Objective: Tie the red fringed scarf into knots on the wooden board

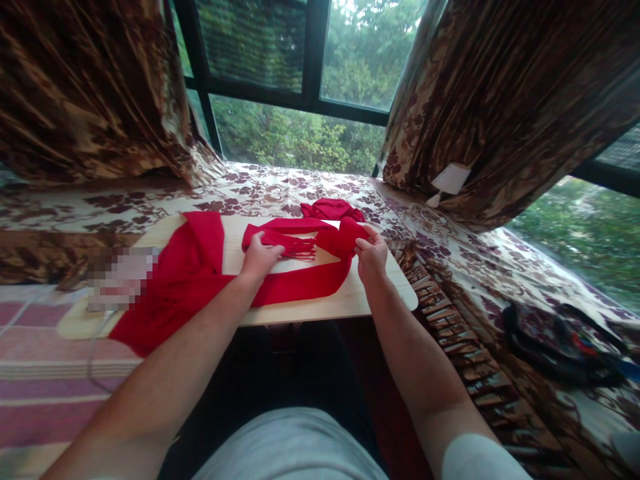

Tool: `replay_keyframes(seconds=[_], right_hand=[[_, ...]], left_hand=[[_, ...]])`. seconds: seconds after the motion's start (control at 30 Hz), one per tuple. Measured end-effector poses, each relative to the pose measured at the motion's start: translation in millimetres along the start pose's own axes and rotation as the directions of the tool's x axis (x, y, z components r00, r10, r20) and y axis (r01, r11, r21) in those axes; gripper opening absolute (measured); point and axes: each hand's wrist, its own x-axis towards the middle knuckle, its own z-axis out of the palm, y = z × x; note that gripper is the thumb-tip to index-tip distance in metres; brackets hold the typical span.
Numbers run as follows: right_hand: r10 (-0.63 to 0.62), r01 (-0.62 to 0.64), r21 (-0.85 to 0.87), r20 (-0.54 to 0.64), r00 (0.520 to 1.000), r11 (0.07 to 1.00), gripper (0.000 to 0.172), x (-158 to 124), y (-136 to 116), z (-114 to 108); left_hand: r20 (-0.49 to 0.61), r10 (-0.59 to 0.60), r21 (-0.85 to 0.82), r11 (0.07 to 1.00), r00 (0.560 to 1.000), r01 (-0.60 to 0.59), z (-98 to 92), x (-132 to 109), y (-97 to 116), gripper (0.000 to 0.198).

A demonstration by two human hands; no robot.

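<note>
A long red scarf (295, 285) lies in loops across a pale wooden board (395, 293). My left hand (261, 257) is closed on the scarf just behind one fringed end, with the tassels pointing right. To the right, my right hand (373, 252) pinches a bunched, folded part of the same scarf between thumb and fingers. The left stretch of the red cloth spreads wide and hangs over the board's near edge. Part of the cloth is hidden behind my left forearm.
Behind the board lies a crumpled red cloth (333, 209) on the flower-patterned cover (260, 183). A blurred-out flat device (123, 280) with a cable is at the board's left. A small white lamp (450, 180) stands at the back right, and a dark bag (555, 347) lies farther right.
</note>
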Motion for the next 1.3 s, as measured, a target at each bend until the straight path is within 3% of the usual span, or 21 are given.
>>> replay_keyframes(seconds=[0.07,0.13,0.2,0.3,0.37,0.43,0.47,0.53,0.63,0.73,0.8,0.87,0.93,1.0,1.07,1.17,1.23,1.3], right_hand=[[0.019,-0.02,0.076,0.013,1.0,0.997,0.059,0,-3,4],[0.037,-0.041,0.119,0.033,0.999,0.992,0.063,1,-4,6],[0.051,-0.057,0.138,0.053,0.997,0.989,0.065,1,-5,7],[0.046,-0.054,0.155,0.054,0.998,0.987,0.067,5,-4,5],[0.026,-0.031,0.155,0.034,0.999,0.987,0.068,9,-2,2],[-0.003,0.0,0.134,0.018,1.0,0.991,0.07,14,0,0],[-0.02,0.018,0.107,0.013,1.0,0.994,0.071,16,1,-1],[-0.069,0.069,-0.004,0.003,0.998,0.998,0.073,18,2,-2],[-0.195,0.191,-0.387,0.03,0.98,0.902,0.063,13,1,-4],[-0.262,0.301,-0.792,0.184,0.947,0.531,0.033,1,-2,-7],[-0.267,0.361,-0.89,0.29,0.919,0.277,0.018,-6,-4,-8],[-0.289,0.454,-0.878,0.4,0.87,0.15,0.012,-11,-4,-8],[-0.268,0.563,-0.814,0.516,0.814,0.143,0.008,-13,-3,-6],[-0.176,0.598,-0.78,0.573,0.801,0.183,0.008,-16,-2,-2],[-0.1,0.546,-0.818,0.537,0.838,0.181,0.015,-20,-4,3],[-0.093,0.431,-0.893,0.422,0.902,0.131,0.034,-29,-9,14],[-0.061,0.383,-0.917,0.379,0.924,0.111,0.039,-34,-12,21],[0.011,0.373,-0.924,0.375,0.927,0.08,0.033,-39,-14,27]], left_hand=[[0.221,0.117,0.241,0.955,0.968,-0.17,7.8,-17,-4,0.067],[0.437,0.193,0.371,0.851,0.878,-0.372,14.9,-34,-7,0.061],[0.523,0.243,0.44,0.743,0.817,-0.504,20.1,-49,-8,0.064],[0.629,0.224,0.434,0.694,0.745,-0.575,20.2,-62,-1,0.042],[0.734,0.177,0.325,0.756,0.656,-0.568,12.8,-65,8,0.025],[0.798,0.144,0.193,0.859,0.585,-0.475,0.4,-65,18,0.02],[0.802,0.132,0.14,0.907,0.582,-0.398,-6.6,-64,24,0.019],[0.769,0.114,0.056,0.968,0.629,-0.244,-19.8,-62,33,0.021],[0.714,0.057,0.0,0.997,0.697,-0.082,-30.3,-60,43,0.028],[0.676,-0.018,0.007,1.0,0.736,0.019,-26.6,-63,45,0.033],[0.671,-0.041,0.018,0.999,0.74,0.038,-19.2,-68,42,0.033],[0.701,-0.051,0.03,0.999,0.712,0.042,-11.1,-74,36,0.03],[0.718,-0.072,0.042,0.997,0.693,0.06,-3.6,-81,30,0.028],[0.692,-0.115,0.073,0.993,0.713,0.089,3.4,-87,24,0.034],[0.657,-0.158,0.1,0.987,0.737,0.123,10.6,-91,21,0.051],[0.7,-0.148,0.079,0.988,0.699,0.131,23.1,-96,16,0.07],[0.733,-0.115,0.047,0.992,0.67,0.119,32.8,-97,10,0.054],[0.726,-0.111,0.035,0.992,0.679,0.124,42.4,-96,3,0.028]])
